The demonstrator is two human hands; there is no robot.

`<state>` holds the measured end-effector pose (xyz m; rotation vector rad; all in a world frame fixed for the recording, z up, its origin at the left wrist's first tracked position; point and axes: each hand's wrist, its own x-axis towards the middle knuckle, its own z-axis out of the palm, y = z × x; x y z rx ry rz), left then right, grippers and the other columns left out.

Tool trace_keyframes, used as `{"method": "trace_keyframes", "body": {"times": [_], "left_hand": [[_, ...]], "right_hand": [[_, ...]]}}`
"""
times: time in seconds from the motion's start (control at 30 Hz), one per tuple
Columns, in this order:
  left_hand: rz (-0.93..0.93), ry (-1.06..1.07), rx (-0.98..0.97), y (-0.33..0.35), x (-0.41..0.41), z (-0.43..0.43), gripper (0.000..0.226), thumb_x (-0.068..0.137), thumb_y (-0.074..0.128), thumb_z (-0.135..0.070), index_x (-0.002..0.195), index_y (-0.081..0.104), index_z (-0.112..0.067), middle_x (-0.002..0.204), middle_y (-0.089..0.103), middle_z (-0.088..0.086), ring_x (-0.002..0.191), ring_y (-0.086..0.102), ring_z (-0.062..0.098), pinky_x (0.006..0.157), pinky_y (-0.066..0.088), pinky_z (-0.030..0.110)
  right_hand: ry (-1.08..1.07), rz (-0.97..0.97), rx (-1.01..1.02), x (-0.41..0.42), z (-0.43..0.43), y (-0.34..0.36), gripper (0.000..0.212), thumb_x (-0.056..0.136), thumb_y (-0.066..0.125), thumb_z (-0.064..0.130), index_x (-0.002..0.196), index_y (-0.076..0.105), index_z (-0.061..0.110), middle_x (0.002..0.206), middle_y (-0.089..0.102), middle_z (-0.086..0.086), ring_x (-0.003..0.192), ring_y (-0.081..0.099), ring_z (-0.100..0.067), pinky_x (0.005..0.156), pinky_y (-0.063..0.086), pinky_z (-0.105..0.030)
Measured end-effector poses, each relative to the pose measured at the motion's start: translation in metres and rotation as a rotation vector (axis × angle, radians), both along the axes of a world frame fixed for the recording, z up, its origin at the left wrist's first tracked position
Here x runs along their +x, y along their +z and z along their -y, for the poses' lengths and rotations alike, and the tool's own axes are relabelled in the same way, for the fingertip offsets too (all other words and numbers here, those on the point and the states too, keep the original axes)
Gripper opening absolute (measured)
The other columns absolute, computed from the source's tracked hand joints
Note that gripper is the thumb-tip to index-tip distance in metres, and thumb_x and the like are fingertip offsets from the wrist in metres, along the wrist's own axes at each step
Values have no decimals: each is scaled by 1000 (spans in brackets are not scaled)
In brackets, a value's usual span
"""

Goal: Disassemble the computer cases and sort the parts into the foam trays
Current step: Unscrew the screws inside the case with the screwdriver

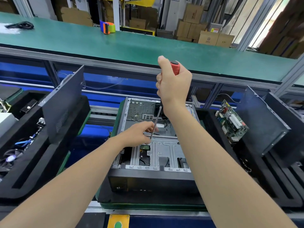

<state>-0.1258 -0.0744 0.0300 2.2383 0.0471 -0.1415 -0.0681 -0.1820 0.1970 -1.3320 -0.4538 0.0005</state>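
Red-handled screwdriver [175, 68] stands nearly upright, gripped by my right hand [174, 86]; my left hand [139, 133] pinches its shaft low over the open computer case [166, 146].

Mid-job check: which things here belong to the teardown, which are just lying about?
Job: open computer case, screwdriver in right hand, left hand at its shaft, left foam tray, right foam tray, motherboard.
Lying about: tape dispenser, black cable, cardboard boxes.

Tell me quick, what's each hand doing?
Left hand: pinches the screwdriver shaft, low down.
Right hand: grips the screwdriver's red handle.
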Motion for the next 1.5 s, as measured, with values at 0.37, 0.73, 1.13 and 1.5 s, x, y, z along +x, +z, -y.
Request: {"method": "trace_keyframes", "body": {"times": [0.37, 0.73, 1.13, 1.5], "left_hand": [[126, -42, 685, -32, 14, 11, 59, 95, 8, -75, 78, 38, -28, 71, 51, -9, 63, 52, 7, 61, 36, 35], [244, 6, 694, -36, 14, 10, 51, 101, 16, -65, 74, 33, -26, 63, 47, -7, 55, 46, 3, 55, 31, 32], [182, -39, 717, -28, 9, 16, 39, 110, 18, -52, 84, 36, -29, 72, 42, -10, 69, 47, 15, 63, 36, 34], [220, -13, 734, -36, 11, 15, 35, 107, 17, -56, 89, 37, -34, 71, 37, -13, 74, 53, 18, 63, 31, 34]], "right_hand": [[265, -62, 21, 11, -9, -1, 41, 92, 60, -1, 66, 36, 20, 62, 28, -6, 46, 21, -15, 44, 23, -21], [862, -162, 36, 33, -12, 1, 26, 81, 53, 6, 61, 43, 19, 48, 29, 2, 37, 18, -9, 43, 16, -16], [480, 57, -54, 17, 3, 13, 15, 88, 65, 3, 92, 54, 13, 82, 60, -9, 65, 58, -24, 68, 54, -38], [-254, -48, 63, 13, -16, -1, 45, 78, 66, 7, 50, 36, 26, 56, 33, -3, 60, 27, -27, 56, 29, -45]]}}
